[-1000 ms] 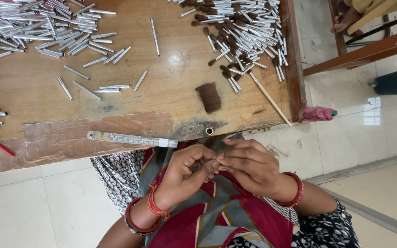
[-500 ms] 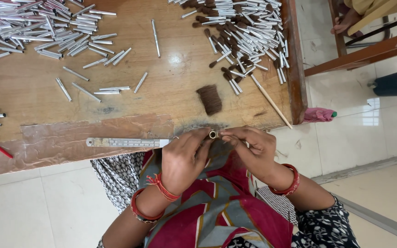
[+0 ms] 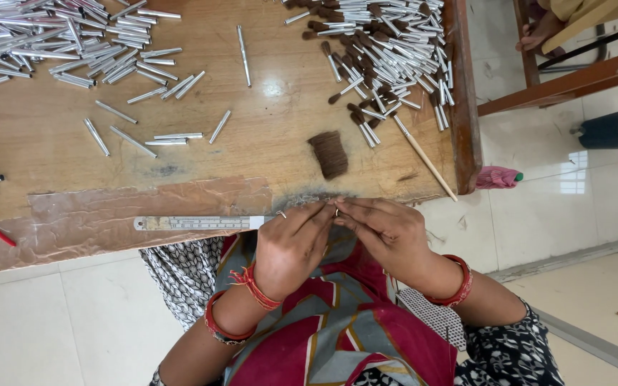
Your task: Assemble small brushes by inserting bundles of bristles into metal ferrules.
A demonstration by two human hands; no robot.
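Pinched between my left hand [image 3: 291, 246] and right hand [image 3: 388, 232] fingertips: small metal tube [image 3: 336, 211], at the wooden table [image 3: 273, 154] edge. Just above the grip, dark bristle tuft [image 3: 329, 154]; left of it, flat steel ruler [image 3: 194, 223]; shiny tube piles beyond.

The person's left hand [image 3: 291, 246], low in the middle of the frame, has red thread tied at the wrist and a red bangle further up the bare forearm. The right hand [image 3: 388, 232] beside it wears a thicker red bangle. Below lies a garment in red, grey and yellow, with black-and-white patterned cloth at both sides.
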